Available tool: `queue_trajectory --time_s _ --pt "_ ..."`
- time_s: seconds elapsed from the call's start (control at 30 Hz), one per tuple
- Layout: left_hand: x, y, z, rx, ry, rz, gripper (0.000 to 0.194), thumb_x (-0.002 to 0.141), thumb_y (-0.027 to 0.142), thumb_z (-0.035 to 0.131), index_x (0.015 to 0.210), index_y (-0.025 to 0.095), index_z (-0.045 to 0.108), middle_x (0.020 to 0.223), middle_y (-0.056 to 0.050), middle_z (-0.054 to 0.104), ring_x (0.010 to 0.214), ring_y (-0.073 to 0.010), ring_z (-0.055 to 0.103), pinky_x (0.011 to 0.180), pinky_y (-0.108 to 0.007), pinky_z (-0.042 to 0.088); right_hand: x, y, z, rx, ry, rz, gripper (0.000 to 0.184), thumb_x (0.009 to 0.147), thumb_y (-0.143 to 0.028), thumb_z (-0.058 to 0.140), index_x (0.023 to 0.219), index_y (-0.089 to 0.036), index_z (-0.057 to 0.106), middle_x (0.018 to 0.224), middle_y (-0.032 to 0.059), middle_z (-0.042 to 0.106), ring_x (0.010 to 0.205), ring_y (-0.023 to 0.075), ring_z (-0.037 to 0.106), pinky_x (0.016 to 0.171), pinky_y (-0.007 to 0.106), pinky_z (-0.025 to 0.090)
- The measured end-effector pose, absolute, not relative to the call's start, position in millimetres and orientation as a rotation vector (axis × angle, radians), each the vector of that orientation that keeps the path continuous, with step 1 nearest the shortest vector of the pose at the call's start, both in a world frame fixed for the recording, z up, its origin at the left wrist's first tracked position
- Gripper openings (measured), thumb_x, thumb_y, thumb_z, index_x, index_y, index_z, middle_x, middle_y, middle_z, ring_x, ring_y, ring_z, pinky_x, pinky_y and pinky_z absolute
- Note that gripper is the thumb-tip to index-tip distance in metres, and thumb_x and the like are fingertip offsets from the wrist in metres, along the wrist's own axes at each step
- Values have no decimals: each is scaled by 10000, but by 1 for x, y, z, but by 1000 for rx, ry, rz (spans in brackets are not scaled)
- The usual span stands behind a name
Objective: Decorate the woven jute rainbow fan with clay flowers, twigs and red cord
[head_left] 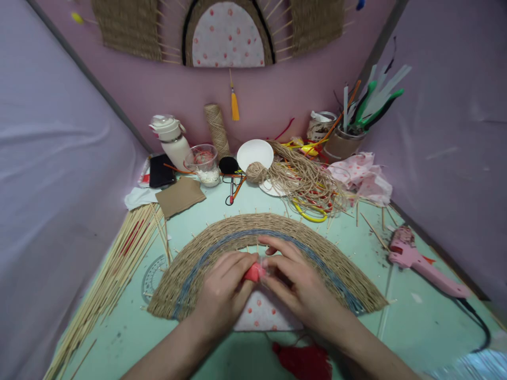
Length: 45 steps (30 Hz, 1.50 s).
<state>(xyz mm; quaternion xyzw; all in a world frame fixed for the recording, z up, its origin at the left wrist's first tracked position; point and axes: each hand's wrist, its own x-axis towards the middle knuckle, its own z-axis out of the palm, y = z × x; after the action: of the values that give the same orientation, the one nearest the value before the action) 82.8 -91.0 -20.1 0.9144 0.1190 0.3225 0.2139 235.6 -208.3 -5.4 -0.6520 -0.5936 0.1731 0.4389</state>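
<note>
My left hand (225,282) pinches a small soft-looking red piece in clear plastic (252,272) between thumb and fingers. From the other side, my right hand (303,277) has its thumb and fingertips on the clear plastic end, the index finger raised. Both hands are over a woven fan-shaped arch (222,232) of brown twine with a blue band. Below them shows a white half-round panel with red dots (263,315), partly covered by the hands. A dark red tassel (303,361) lies at the near side, between my forearms.
Thin sticks (106,285) lie at left beside a clear protractor (153,277). At right rests a pink glue gun (423,263) with its cord. Behind stand a white bottle (174,145), a plastic cup (208,169), loose twine (304,179) and a can holding pliers (344,145).
</note>
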Motion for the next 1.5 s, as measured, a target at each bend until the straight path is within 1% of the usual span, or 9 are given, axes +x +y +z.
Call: queue_trajectory --time_s 0.13,0.23,0.43,0.63,0.77,0.97,1.1,1.2,1.5 --pt "84 -91 -19 2520 346 896 263 867 111 603 1118 191 607 980 -75 716 920 -184 651 841 -323 543 235 -209 -5 -1643 -1457 432 73 928 -223 573 915 -210 644 1439 113 511 1257 235 531 1022 429 480" --pt "85 -90 -20 2513 356 901 267 854 100 617 1111 175 612 987 -74 710 934 -179 639 861 -318 531 235 -209 -7 -1672 -1453 378 117 937 -240 559 993 -214 659 1518 129 427 1240 242 547 1018 440 484" --pt "85 -90 -21 2506 356 898 269 852 86 618 1110 165 622 988 -73 701 942 -176 631 864 -303 519 235 -208 -10 -1637 -1469 410 68 912 -201 571 884 -216 631 1454 108 518 1306 246 502 1047 439 451" --pt "85 -90 -17 2483 343 885 285 858 98 617 1133 173 613 999 -75 693 950 -181 622 866 -313 514 237 -209 -4 -1602 -1181 689 85 870 -236 611 787 -223 627 1462 84 512 1314 254 501 1078 461 404" --pt "83 -89 -15 2486 387 890 277 851 126 639 1122 177 619 1009 -74 707 943 -187 633 865 -325 515 241 -208 -4 -1465 -835 918 115 832 -309 672 755 -224 668 1446 80 521 1236 250 563 1028 439 446" --pt "82 -88 -19 2462 488 772 295 843 211 686 1130 191 619 1029 -71 713 941 -197 641 833 -334 526 244 -205 -11 -1228 -471 919 134 730 -342 795 725 -227 727 1262 62 638 1098 221 602 898 343 494" --pt "84 -86 -25 2449 527 690 285 845 221 681 1123 191 624 1029 -76 708 940 -209 637 819 -355 528 245 -204 -7 -1115 -339 915 167 662 -328 855 715 -224 736 965 23 691 782 127 603 660 227 495" --pt "84 -86 -26 2438 560 660 279 851 219 671 1125 190 624 1039 -77 703 952 -211 630 825 -361 526 246 -205 -2 -1019 -262 957 213 633 -334 883 726 -224 726 729 -12 663 618 87 555 571 193 480" --pt "85 -87 -27 2426 578 636 333 843 181 658 1171 203 605 1083 -70 696 1003 -209 629 878 -369 521 250 -213 7 -779 -226 1012 210 651 -302 889 763 -245 720 756 -32 708 694 81 686 651 155 570"
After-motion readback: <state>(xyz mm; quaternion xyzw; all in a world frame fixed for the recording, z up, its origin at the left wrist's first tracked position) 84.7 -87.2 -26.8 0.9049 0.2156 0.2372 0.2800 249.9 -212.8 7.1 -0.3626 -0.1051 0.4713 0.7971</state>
